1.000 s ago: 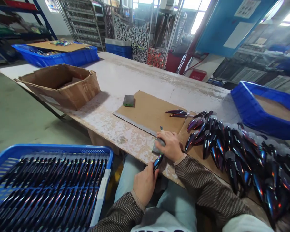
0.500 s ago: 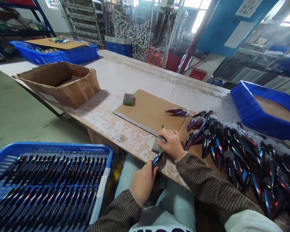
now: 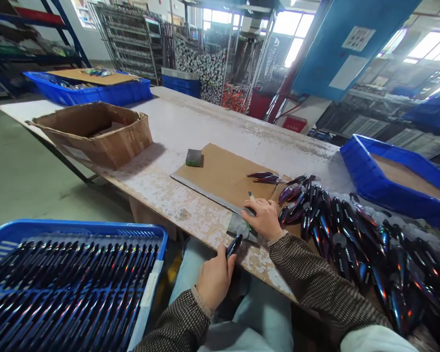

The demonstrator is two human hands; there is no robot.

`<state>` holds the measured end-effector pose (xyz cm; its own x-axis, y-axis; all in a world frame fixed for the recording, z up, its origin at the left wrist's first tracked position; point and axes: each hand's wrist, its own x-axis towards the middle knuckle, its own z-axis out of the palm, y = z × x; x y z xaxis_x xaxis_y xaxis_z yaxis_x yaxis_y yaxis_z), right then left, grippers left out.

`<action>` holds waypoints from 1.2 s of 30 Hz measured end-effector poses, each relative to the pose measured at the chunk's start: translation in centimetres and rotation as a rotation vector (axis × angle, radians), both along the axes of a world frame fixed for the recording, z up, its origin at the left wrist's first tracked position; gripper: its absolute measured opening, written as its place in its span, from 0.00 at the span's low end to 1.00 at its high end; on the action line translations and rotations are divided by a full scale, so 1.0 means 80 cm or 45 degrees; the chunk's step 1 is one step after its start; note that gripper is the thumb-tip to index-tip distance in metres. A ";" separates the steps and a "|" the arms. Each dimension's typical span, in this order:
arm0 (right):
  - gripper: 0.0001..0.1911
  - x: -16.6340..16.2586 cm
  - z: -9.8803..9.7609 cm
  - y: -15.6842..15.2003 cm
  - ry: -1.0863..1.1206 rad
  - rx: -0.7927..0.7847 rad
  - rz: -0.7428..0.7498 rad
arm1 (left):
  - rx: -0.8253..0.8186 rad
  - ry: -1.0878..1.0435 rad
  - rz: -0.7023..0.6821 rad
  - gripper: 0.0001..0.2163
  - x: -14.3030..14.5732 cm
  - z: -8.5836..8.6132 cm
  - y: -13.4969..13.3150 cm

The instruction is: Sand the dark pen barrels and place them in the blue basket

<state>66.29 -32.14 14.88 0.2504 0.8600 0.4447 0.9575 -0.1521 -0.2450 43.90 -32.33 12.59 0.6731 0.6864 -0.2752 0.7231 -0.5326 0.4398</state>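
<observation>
My left hand [image 3: 214, 278] is closed around a dark, glossy fishing lure [image 3: 234, 246] with pale lettering, just off the table's front edge. My right hand [image 3: 264, 220] is curled at that edge, with a slim pale stick with a dark tip [image 3: 251, 195] rising from its fingers. Under its fingertips is something dark that I cannot make out. A grey pad with a green edge [image 3: 234, 223] lies beneath this hand. To the right spreads a heap of similar lures [image 3: 346, 234] with clear lips. A couple of lures [image 3: 263, 178] lie on the cardboard sheet [image 3: 220, 171].
A grey-green block [image 3: 194, 157] sits on the cardboard's left part. At lower left stands a blue basket [image 3: 95, 227] with rows of lures. An open cardboard box [image 3: 127, 144] and blue trays [image 3: 131, 95] are on the table's far left; another blue tray [image 3: 381, 181] is at right.
My left hand has drawn the lure slightly left, away from the right hand and the grey pad. The right hand stays over the pad. The view has tilted up a little.
</observation>
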 end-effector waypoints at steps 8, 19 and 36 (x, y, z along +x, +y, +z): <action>0.04 -0.037 0.001 -0.027 0.137 -0.097 0.021 | -0.047 0.007 0.003 0.13 0.005 0.000 -0.002; 0.04 -0.045 0.000 -0.012 -0.002 -0.139 -0.113 | -0.137 0.032 -0.026 0.15 0.010 0.005 -0.007; 0.05 -0.042 0.000 0.000 -0.049 -0.227 -0.247 | -0.155 -0.013 0.008 0.17 0.008 0.009 -0.005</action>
